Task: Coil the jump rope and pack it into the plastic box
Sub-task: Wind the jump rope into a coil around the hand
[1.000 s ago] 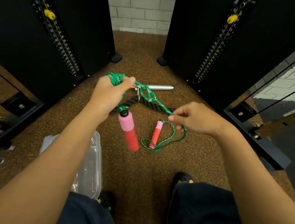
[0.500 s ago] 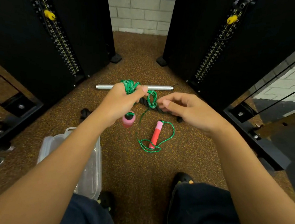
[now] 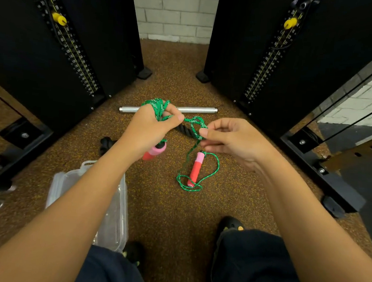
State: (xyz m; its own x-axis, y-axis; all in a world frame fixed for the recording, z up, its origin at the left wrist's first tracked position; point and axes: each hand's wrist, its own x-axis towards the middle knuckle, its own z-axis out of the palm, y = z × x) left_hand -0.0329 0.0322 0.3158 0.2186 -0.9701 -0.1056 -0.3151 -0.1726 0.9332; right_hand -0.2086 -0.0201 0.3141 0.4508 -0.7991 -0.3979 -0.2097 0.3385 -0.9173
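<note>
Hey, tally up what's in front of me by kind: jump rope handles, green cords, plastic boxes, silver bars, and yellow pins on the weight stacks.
Jump rope handles: 2, one hanging, one lying loose
Green cord: 1
Plastic box: 1
Silver bar: 1
Yellow pins: 2
Total: 7
</note>
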